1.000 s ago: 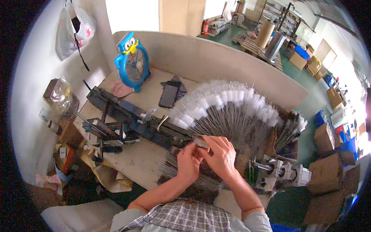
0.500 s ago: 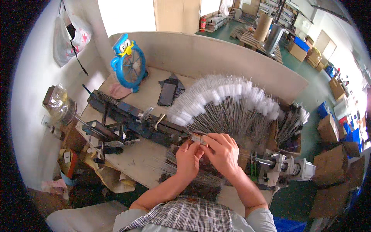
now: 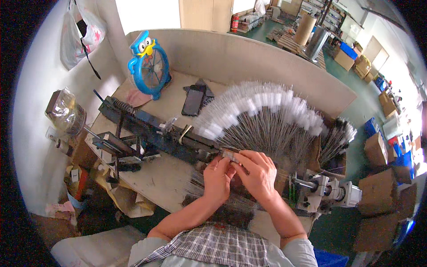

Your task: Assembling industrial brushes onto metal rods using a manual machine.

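Observation:
My left hand (image 3: 218, 178) and my right hand (image 3: 257, 174) meet at the middle of the workbench, fingers pinched together on a small grey metal piece (image 3: 230, 155) held between them. It sits at the near end of a long dark metal machine (image 3: 155, 133) that runs across the bench. Just beyond my hands a big fan of thin wire brushes with white bristle tips (image 3: 262, 115) spreads out. More thin dark wires (image 3: 195, 184) lie under my left wrist.
A blue bird-shaped fan (image 3: 149, 62) stands at the back left, with a black phone (image 3: 193, 100) beside it. A grey motor unit (image 3: 327, 196) sits at the right edge. Cardboard boxes (image 3: 382, 178) stand on the floor to the right. Plastic bags hang on the left wall.
The hands stay together on the small piece at the machine's end; the view has shifted slightly, and the fingers have adjusted their grip a little.

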The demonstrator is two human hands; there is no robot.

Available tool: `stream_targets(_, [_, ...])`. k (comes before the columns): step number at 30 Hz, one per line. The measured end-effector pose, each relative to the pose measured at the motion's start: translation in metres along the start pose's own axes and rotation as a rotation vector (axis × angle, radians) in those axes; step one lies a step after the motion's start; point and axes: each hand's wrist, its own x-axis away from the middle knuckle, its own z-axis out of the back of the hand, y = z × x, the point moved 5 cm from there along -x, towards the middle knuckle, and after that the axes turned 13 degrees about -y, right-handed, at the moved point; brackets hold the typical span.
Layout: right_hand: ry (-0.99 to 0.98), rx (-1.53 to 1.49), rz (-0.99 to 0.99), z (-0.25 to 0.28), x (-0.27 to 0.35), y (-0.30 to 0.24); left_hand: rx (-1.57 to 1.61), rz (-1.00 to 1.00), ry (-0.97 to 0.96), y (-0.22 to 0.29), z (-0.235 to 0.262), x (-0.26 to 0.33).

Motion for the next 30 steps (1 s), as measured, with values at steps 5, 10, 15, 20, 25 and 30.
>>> stream_targets(5, [-0.026,-0.003,0.002,0.001,-0.001,-0.001,-0.021,-0.006,-0.032,0.003,-0.001,0.001])
stream_targets(10, [-0.03,-0.024,0.005,0.003,-0.003,-0.004,-0.027,0.03,-0.008,-0.001,-0.002,0.001])
stream_targets(15, [-0.028,-0.044,0.015,0.003,-0.004,-0.004,-0.013,0.002,0.009,-0.001,0.0,-0.001])
stream_targets(20, [-0.038,-0.057,0.022,-0.002,-0.006,-0.003,-0.019,0.013,-0.003,0.003,-0.005,0.0])
stream_targets(25, [-0.065,-0.046,-0.009,-0.002,-0.007,-0.002,0.005,0.021,-0.035,0.002,-0.006,-0.001])
stream_targets(30, [-0.072,-0.064,-0.001,0.003,-0.009,-0.001,0.001,0.015,0.006,0.0,-0.005,-0.003])
